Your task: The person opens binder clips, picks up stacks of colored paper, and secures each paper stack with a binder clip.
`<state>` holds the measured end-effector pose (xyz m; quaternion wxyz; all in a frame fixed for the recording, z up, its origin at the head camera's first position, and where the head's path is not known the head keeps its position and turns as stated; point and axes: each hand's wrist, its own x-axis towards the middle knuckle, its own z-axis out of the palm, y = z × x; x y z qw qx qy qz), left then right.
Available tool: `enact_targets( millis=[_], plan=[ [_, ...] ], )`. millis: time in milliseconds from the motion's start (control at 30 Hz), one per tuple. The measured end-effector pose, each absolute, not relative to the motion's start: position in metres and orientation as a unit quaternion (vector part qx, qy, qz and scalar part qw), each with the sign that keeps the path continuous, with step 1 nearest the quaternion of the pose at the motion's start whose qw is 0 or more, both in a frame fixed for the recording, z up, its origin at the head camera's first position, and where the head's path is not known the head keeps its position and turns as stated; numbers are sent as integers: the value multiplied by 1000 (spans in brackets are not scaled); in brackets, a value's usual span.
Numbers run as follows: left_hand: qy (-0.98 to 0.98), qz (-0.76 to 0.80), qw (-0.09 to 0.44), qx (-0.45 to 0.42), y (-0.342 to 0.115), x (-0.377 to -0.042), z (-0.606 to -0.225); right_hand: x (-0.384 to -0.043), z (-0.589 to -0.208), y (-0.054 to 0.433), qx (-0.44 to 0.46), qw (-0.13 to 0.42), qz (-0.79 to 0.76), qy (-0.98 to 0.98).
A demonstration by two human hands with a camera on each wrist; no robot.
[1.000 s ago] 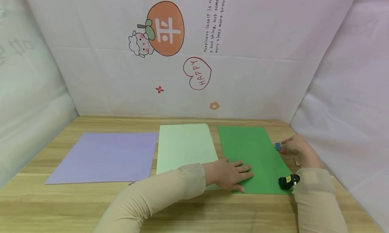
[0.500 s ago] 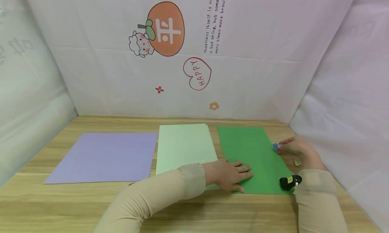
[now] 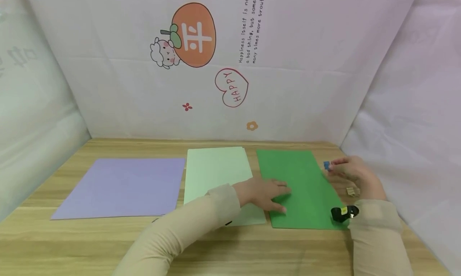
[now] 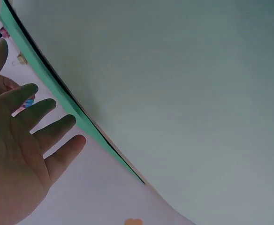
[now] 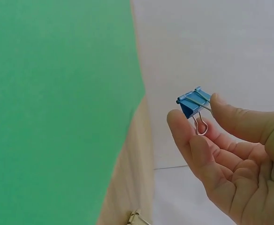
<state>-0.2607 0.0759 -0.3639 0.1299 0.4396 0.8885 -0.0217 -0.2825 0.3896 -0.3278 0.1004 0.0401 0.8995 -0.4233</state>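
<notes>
A blue binder clip [image 5: 195, 101] with silver wire handles is pinched between the thumb and fingers of my right hand [image 3: 354, 172]. That hand is near the right edge of a green sheet [image 3: 306, 188], and the clip is apart from the sheet. My left hand [image 3: 266, 192] has its fingers spread over the left part of the green sheet; whether it touches the paper I cannot tell. In the left wrist view the palm and fingers of the left hand [image 4: 24, 136] show straight. On the wood by the right wrist lies a gold binder clip [image 3: 353, 191].
Pale green sheets [image 3: 216, 164] lie partly under my left forearm. Farther left is a light purple sheet [image 3: 122, 188]. A black wrist camera [image 3: 343, 214] sits at my right cuff. White printed cloth [image 3: 288, 100] hangs behind and at both sides of the wooden table [image 3: 230, 252].
My left hand has shifted up and left from the green sheet's lower part. The right hand has moved slightly up, still pinching the blue binder clip. The gold clip shows more fully.
</notes>
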Motion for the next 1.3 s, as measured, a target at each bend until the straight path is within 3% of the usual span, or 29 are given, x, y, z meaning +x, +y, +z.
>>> enact_targets(
  millis=[200,500,800,1033,1300],
  plan=[
    [916,18,80,394,71,-275,-361,-283,-324,387,34,90,-424,900],
    [973,83,49,208,71,-276,-351,-281,-322,385,38,88,-437,894],
    [992,23,55,107,106,-276,-357,-281,-323,385,34,88,-442,892],
    [984,-141,61,94,123,-267,-363,-281,-324,383,41,89,-433,896],
    [983,-144,100,60,130,-267,-356,-282,-324,382,42,86,-443,892]
  ],
)
